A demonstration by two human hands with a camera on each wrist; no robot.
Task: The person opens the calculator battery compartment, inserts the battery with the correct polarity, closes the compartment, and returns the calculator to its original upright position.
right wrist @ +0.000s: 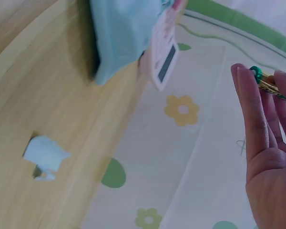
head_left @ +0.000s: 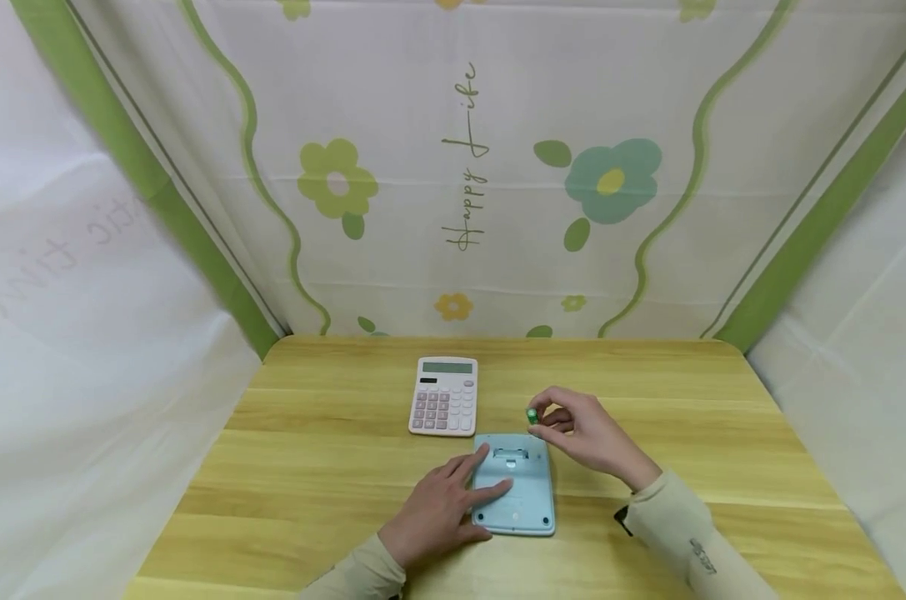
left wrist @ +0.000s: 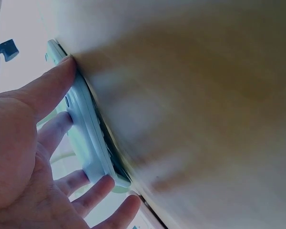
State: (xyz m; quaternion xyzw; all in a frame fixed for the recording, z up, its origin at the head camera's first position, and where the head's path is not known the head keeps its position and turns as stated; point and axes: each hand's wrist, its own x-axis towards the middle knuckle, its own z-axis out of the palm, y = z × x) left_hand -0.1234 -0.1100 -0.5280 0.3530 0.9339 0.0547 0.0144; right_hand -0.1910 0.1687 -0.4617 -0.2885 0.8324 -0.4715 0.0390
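Note:
A light-blue calculator (head_left: 523, 500) lies face down on the table, the recess near its far end uncovered. My left hand (head_left: 439, 504) rests on it with spread fingers; in the left wrist view the thumb (left wrist: 52, 83) touches the edge of the calculator (left wrist: 88, 129). Above its far right corner, my right hand (head_left: 583, 427) pinches a small green-and-gold battery (head_left: 532, 416) between thumb and fingertips. The right wrist view shows that battery (right wrist: 267, 85) apart from the calculator, with the other fingers partly hidden behind.
A white-and-pink calculator (head_left: 460, 382) lies face up beyond the blue one, to its left. In the right wrist view a small light-blue plastic piece (right wrist: 45, 152) lies on the wooden table (head_left: 310, 467). Flowered cloth (head_left: 392, 275) hangs behind the table's far edge.

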